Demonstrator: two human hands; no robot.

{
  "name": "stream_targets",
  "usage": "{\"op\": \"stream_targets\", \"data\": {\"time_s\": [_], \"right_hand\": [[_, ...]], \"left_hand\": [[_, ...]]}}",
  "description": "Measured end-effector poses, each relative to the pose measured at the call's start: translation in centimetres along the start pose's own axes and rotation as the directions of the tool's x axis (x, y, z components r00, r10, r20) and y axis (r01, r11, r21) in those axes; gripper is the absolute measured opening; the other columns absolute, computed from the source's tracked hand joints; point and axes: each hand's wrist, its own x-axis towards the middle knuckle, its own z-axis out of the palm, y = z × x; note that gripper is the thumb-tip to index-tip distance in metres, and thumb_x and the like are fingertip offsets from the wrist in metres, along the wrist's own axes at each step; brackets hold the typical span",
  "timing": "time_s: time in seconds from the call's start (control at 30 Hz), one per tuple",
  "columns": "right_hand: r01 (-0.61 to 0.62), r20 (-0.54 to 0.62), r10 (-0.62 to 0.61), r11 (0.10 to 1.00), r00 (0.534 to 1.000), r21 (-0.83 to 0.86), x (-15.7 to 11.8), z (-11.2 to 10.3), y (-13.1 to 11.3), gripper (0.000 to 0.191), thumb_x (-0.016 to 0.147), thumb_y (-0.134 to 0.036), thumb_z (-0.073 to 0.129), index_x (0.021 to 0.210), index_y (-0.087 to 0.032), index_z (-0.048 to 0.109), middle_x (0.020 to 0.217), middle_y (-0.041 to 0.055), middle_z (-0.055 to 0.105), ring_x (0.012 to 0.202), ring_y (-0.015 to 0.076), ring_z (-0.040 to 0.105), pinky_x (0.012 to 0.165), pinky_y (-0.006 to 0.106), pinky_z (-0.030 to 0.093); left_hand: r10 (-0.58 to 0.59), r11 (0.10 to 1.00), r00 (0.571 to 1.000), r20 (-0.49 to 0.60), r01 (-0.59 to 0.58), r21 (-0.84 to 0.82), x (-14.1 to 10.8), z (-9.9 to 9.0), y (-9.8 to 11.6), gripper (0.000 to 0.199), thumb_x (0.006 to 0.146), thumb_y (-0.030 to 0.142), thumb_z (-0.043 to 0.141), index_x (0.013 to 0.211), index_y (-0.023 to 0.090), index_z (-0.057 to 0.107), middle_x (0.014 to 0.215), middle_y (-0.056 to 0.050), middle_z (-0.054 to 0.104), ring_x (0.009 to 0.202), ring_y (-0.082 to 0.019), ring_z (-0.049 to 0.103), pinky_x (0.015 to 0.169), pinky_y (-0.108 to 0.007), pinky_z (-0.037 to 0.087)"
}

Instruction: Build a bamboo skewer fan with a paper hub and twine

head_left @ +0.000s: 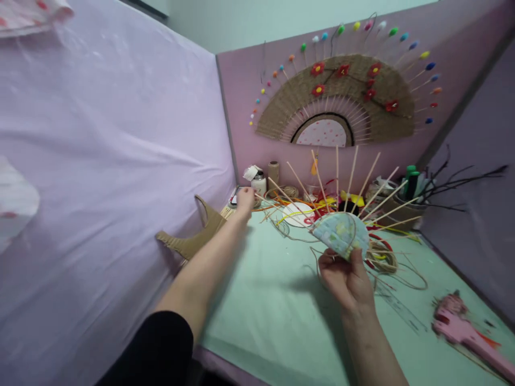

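Observation:
My right hand (349, 281) grips a half-round fan base (341, 233) covered in pale blue patterned fabric, thumb on the near face. Thin wooden sticks (337, 174) spread from its curved edge like rays, and a cord lies across the fabric. My left hand (245, 200) is stretched far to the back left, beside a white jar (259, 185) and a dark-edged flat object (234, 197). Its fingers are small and partly hidden, so I cannot make out whether they hold anything. Below that arm leans a cut piece of brown cardboard (197, 236).
A large twine-covered fan (336, 80) with red flowers hangs on the back panel. Behind the fan base lie a white disc (298, 214) and coloured stems. At right are a twine coil (384, 260), a clear ruler (402, 308), a pink glue gun (462, 327) and a pot (402, 212).

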Motion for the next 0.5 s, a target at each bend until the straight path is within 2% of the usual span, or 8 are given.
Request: {"op": "stream_targets", "data": {"time_s": [0.1, 0.17, 0.2, 0.23, 0.3, 0.37, 0.43, 0.5], "right_hand": [[0.062, 0.026, -0.062, 0.998, 0.998, 0.003, 0.5, -0.4, 0.2, 0.058, 0.038, -0.029, 0.098, 0.088, -0.025, 0.067, 0.076, -0.0116, 0.070, 0.060, 0.0062, 0.060, 0.052, 0.019, 0.048], [0.093, 0.035, -0.093, 0.995, 0.995, -0.022, 0.7, -0.7, 0.5, 0.057, 0.040, -0.030, 0.098, 0.088, -0.025, 0.067, 0.076, -0.0114, 0.070, 0.060, 0.0058, 0.060, 0.052, 0.018, 0.048], [0.105, 0.038, -0.104, 0.994, 0.994, -0.038, 0.8, -0.8, 0.6, 0.056, 0.042, -0.031, 0.097, 0.088, -0.024, 0.066, 0.076, -0.0111, 0.070, 0.060, 0.0057, 0.060, 0.052, 0.018, 0.047], [0.116, 0.041, -0.114, 0.992, 0.993, -0.053, 0.9, -1.0, 0.7, 0.054, 0.044, -0.032, 0.097, 0.089, -0.024, 0.066, 0.077, -0.0108, 0.071, 0.060, 0.0057, 0.061, 0.052, 0.018, 0.047], [0.133, 0.040, -0.130, 0.988, 0.991, -0.073, 1.0, -1.1, 0.9, 0.052, 0.048, -0.032, 0.096, 0.090, -0.024, 0.066, 0.078, -0.0105, 0.071, 0.061, 0.0057, 0.061, 0.053, 0.019, 0.048], [0.147, 0.031, -0.145, 0.986, 0.989, -0.080, 0.9, -1.0, 1.0, 0.052, 0.049, -0.031, 0.095, 0.092, -0.024, 0.066, 0.080, -0.0104, 0.072, 0.061, 0.0057, 0.061, 0.054, 0.019, 0.048], [0.157, 0.013, -0.156, 0.984, 0.988, -0.089, 0.8, -0.9, 0.9, 0.053, 0.049, -0.030, 0.095, 0.093, -0.024, 0.066, 0.080, -0.0106, 0.071, 0.060, 0.0056, 0.060, 0.053, 0.019, 0.047], [0.167, 0.008, -0.167, 0.980, 0.986, -0.107, 0.6, -0.8, 0.5, 0.053, 0.050, -0.031, 0.095, 0.094, -0.024, 0.066, 0.079, -0.0108, 0.071, 0.061, 0.0058, 0.060, 0.054, 0.019, 0.047]], "left_hand": [[0.043, 0.994, 0.977, 0.209, -0.020, -0.108, -6.6, 3.1, -1.8, 0.025, 0.084, 0.005, 0.048, 0.101, 0.015, 0.064, 0.094, -0.005, 0.074, 0.077, -0.014, 0.070, 0.058, -0.022, 0.052], [0.125, 0.974, 0.921, 0.369, -0.043, -0.223, -9.7, 4.3, -3.2, 0.035, 0.077, 0.001, 0.051, 0.104, 0.019, 0.063, 0.095, -0.003, 0.075, 0.079, -0.014, 0.072, 0.056, -0.020, 0.050], [0.165, 0.968, 0.908, 0.386, -0.073, -0.241, -10.3, 4.6, -3.8, 0.037, 0.076, 0.001, 0.051, 0.106, 0.019, 0.063, 0.096, -0.003, 0.075, 0.081, -0.014, 0.072, 0.058, -0.020, 0.051], [0.180, 0.976, 0.927, 0.329, -0.126, -0.179, -10.1, 4.6, -4.3, 0.037, 0.076, 0.001, 0.051, 0.105, 0.019, 0.063, 0.096, -0.004, 0.075, 0.084, -0.014, 0.072, 0.062, -0.021, 0.053], [0.174, 0.985, 0.978, 0.117, -0.174, -0.010, -7.9, 3.9, -4.7, 0.038, 0.079, 0.001, 0.049, 0.112, 0.018, 0.059, 0.106, -0.006, 0.074, 0.097, -0.013, 0.070, 0.079, -0.023, 0.054], [0.137, 0.987, 0.991, 0.004, -0.137, 0.079, -3.9, 2.7, -4.8, 0.047, 0.083, 0.000, 0.042, 0.127, 0.017, 0.050, 0.122, -0.012, 0.068, 0.111, -0.015, 0.065, 0.092, -0.028, 0.050], [0.096, 0.977, 0.994, -0.050, -0.084, 0.198, 0.4, 1.3, -4.9, 0.055, 0.083, -0.001, 0.039, 0.136, 0.014, 0.042, 0.129, -0.017, 0.063, 0.119, -0.020, 0.061, 0.096, -0.033, 0.047], [0.081, 0.939, 0.996, -0.033, -0.066, 0.338, 4.0, -0.2, -5.2, 0.061, 0.083, -0.001, 0.040, 0.142, 0.013, 0.034, 0.131, -0.019, 0.062, 0.122, -0.024, 0.059, 0.098, -0.038, 0.045]]}}
